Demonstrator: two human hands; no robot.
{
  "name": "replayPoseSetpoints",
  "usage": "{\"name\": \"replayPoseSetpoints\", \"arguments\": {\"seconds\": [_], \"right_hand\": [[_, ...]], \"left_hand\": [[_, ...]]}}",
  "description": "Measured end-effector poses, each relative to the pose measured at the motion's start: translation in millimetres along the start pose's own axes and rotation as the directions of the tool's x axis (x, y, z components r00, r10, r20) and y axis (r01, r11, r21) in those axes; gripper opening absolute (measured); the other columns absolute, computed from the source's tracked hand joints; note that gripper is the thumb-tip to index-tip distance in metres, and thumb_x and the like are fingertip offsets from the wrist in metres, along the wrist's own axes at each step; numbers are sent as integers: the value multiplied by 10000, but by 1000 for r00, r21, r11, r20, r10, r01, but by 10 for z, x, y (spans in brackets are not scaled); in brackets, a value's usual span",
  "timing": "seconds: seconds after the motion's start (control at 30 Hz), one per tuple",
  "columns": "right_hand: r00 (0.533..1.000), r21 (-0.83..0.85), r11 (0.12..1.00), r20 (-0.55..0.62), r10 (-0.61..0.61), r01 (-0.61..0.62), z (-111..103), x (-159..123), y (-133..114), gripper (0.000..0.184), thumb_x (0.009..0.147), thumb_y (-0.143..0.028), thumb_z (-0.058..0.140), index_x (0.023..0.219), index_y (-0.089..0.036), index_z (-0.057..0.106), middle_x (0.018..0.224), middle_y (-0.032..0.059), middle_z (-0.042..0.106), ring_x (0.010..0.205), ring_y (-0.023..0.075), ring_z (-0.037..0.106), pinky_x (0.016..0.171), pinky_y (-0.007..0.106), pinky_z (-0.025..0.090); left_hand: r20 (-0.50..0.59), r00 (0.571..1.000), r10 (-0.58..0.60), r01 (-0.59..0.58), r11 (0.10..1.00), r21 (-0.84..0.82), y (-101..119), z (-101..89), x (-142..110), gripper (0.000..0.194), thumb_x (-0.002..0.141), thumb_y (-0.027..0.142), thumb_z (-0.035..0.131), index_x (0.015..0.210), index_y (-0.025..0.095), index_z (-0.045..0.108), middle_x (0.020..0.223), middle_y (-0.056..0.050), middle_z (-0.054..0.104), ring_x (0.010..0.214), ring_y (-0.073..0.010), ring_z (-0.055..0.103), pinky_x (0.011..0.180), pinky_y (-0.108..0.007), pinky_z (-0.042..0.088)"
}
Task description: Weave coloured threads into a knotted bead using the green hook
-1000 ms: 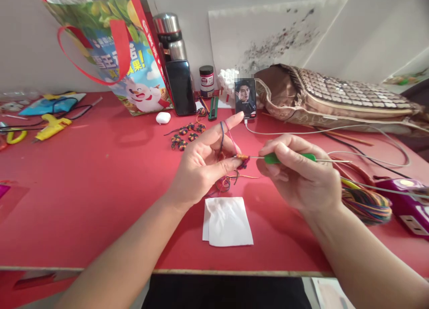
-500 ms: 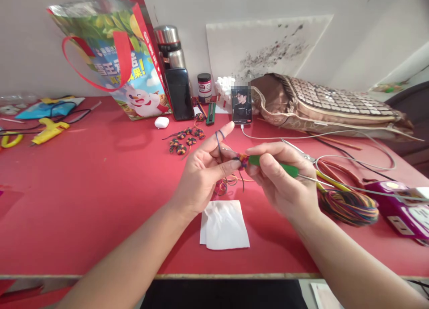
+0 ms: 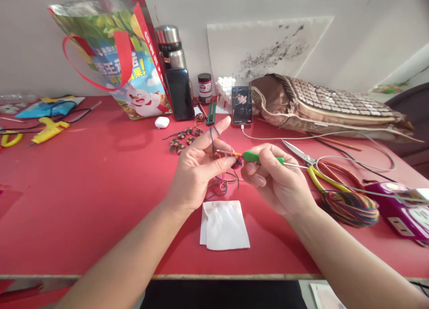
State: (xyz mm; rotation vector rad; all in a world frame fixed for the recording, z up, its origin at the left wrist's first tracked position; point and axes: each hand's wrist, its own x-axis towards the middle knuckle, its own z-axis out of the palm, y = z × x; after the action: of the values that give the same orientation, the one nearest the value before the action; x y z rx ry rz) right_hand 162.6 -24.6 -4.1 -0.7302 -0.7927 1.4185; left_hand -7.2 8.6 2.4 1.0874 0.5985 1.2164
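Note:
Between the thumb and fingers of my left hand point(image 3: 197, 170) is a small multicoloured crochet piece point(image 3: 237, 162). Yarn loops around its raised index finger and runs down to the piece. My right hand point(image 3: 278, 179) is closed on the green handle of a crochet hook point(image 3: 250, 156), whose thin metal tip points left into the work. Loose yarn tails point(image 3: 221, 186) hang below onto the red table. Behind my left hand lie several small crocheted rounds point(image 3: 181, 148) in dark, orange and red yarn.
A folded white tissue point(image 3: 226, 224) lies in front of me. To the right are scissors point(image 3: 301, 153), a yarn ball point(image 3: 350, 208) and a purple power strip point(image 3: 395, 206). A propped phone point(image 3: 241, 106) and its cable stand behind; a glue gun point(image 3: 50, 130) lies left.
Both hands have shifted slightly left with the crochet piece. The hook has turned flatter, and more of its metal tip shows. The scissors are now less covered by my right hand.

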Motion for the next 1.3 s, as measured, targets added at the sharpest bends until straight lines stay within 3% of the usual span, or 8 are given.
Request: {"name": "replayPoseSetpoints", "arguments": {"seconds": [0.13,0.27,0.43,0.57,0.73,0.93,1.1,1.3], "right_hand": [[996,-12,1000,86,10,-9,-20,-32,-35,342,758,-467,1037,705,-228,799,596,9,746,468,101,534,446,235,407],[989,-53,996,135,-62,70,-50,-50,-65,266,795,-448,1016,783,-239,852,619,21,770,491,131,607,409,225,408],[988,-58,986,33,-152,154,-1,-35,-28,275,848,-508,975,879,-250,884,641,-2,745,484,83,519,462,226,432],[993,-55,992,6,-117,117,18,-22,-1,292,862,-533,957,944,-262,884,673,-11,725,520,85,507,498,241,433],[999,-47,998,13,-49,50,-4,-16,10,294,876,-542,939,958,-268,871,677,-21,711,514,82,475,517,257,436],[1000,39,999,-15,-1,2,13,2,63,331,828,-553,973,920,-255,863,636,-32,688,502,70,452,518,234,424],[995,80,994,-59,81,-77,25,39,124,360,945,-589,850,908,-233,812,605,-57,608,473,67,370,516,244,450],[999,-51,999,-40,-19,16,-11,-7,121,344,871,-565,929,936,-233,870,657,-13,702,501,87,477,510,272,447]], "left_hand": [[66,997,-49,50,999,-19,-17,-9,0,572,781,171,945,1313,354,845,824,27,706,792,-130,632,714,-230,581],[108,992,-66,68,998,-17,-43,22,-29,724,791,207,953,1468,371,758,856,30,717,772,-131,620,663,-222,567],[-14,1000,-28,27,998,-60,-40,101,-44,570,792,152,934,1317,347,832,891,31,711,874,-125,672,834,-229,602],[-73,996,-43,37,996,-80,-27,115,-39,504,818,130,904,1274,333,838,899,35,704,894,-127,684,908,-263,611],[-88,995,-56,51,997,-55,-48,90,-18,554,777,132,940,1284,324,824,936,30,761,886,-130,700,869,-267,612],[-146,987,-62,60,998,-13,-33,85,-9,619,687,114,994,1250,316,834,825,55,733,811,-117,667,813,-258,597],[-179,983,-49,56,998,33,-27,89,-19,653,662,110,1011,1257,308,830,755,67,708,784,-128,670,805,-282,591],[-199,980,-7,27,995,94,-30,26,41,599,689,143,1002,1245,260,811,764,36,753,766,-161,711,781,-315,598]]}}
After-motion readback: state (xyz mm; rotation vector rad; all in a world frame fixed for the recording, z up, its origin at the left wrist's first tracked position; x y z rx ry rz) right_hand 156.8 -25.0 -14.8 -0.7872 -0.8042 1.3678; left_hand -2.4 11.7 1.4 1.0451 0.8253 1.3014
